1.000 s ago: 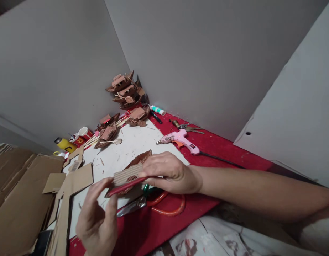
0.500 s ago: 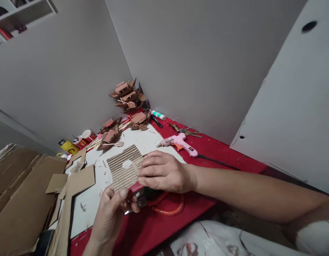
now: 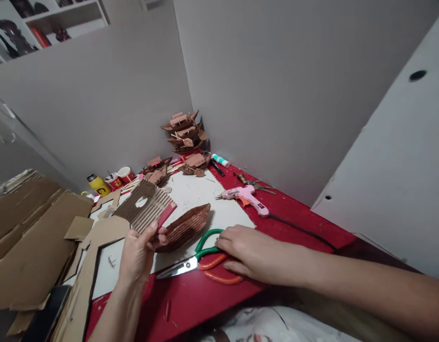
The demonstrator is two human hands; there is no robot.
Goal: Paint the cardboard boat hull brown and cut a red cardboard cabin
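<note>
My left hand [image 3: 144, 242] pinches a square of corrugated cardboard [image 3: 134, 213] by its lower right corner, holding it raised and tilted. The square has a pale oval spot or hole near its middle and a red strip along one edge. My right hand [image 3: 241, 251] lies low over the table with its fingers curled around the handles of a pair of scissors [image 3: 186, 267]. The blades point left, and a green loop and orange loops show at the grip. Behind the scissors rests a brown ridged boat hull [image 3: 189, 225], partly hidden by my left hand.
A pink glue gun [image 3: 246, 197] with a black cord lies on the red tabletop. Finished model boats [image 3: 184, 133] are stacked in the corner. Cardboard sheets [image 3: 44, 237] fill the left side. Cups [image 3: 125, 174] and a yellow bottle [image 3: 98, 184] stand at the back left.
The cardboard square has been lifted up and left in my left hand. My right hand has moved off it, down and right, to the scissors; the boat hull is now exposed.
</note>
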